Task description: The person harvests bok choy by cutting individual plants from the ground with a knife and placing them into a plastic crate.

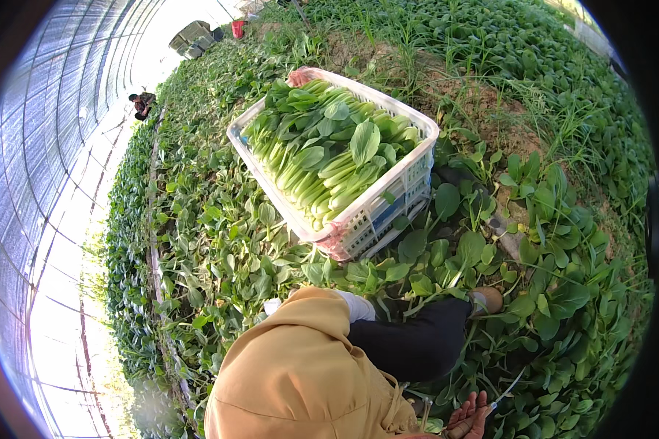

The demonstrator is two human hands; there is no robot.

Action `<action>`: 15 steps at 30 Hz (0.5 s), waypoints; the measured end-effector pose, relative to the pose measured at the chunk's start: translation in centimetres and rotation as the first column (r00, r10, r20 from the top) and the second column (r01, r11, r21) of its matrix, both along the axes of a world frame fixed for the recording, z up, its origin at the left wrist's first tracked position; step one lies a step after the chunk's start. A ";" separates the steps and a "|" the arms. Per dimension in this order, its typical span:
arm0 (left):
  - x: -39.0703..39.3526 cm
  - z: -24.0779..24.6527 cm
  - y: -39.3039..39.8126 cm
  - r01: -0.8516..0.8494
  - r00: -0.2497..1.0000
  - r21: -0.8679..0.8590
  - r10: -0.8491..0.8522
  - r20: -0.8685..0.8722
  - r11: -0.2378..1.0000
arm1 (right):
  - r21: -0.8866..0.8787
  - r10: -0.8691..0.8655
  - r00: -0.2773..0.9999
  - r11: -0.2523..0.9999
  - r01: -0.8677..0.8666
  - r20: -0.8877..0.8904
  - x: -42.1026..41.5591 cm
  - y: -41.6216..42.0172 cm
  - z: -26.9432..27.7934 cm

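Observation:
At the bottom right edge is my right hand [468,418], partly cut off, palm up with its fingers loosely bent. A thin pale tool [506,390], perhaps a narrow knife, lies against its fingertips; whether it is gripped is unclear. My left hand is out of view. A yellow hooded garment [302,378] fills the bottom centre, beside a dark trouser leg [417,340] and a brown shoe [489,300]. Ahead stands a white plastic crate [373,225], piled with harvested leafy greens [318,148] that look like bok choy, their pale stalks towards the near side.
Leafy plants [560,241] grow all around, with grassy weeds [417,71] and bare soil [483,110] behind the crate. A person [142,104] crouches far left near the greenhouse wall [49,164]. Stacked crates [192,39] and a red bucket [238,29] stand far back.

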State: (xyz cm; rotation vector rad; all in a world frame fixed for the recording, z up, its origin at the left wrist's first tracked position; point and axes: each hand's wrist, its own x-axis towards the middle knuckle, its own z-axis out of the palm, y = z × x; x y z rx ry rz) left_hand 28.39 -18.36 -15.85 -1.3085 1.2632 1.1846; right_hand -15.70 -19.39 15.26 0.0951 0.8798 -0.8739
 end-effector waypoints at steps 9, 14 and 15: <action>-4.4 0.9 -3.7 -0.014 0.992 -0.024 0.010 -0.127 1.000 | 0.024 -0.011 0.992 1.000 0.014 -0.125 -0.4 -0.7 0.6; -14.6 3.0 -8.5 -0.035 0.928 -0.195 -0.041 -0.369 0.980 | -0.069 -0.002 0.989 0.998 -0.008 -0.148 -0.6 -0.5 -0.1; -17.0 3.7 -9.9 -0.051 0.907 -0.239 -0.055 -0.416 0.970 | -0.067 -0.004 0.978 0.998 -0.010 -0.209 -0.6 -0.7 -0.5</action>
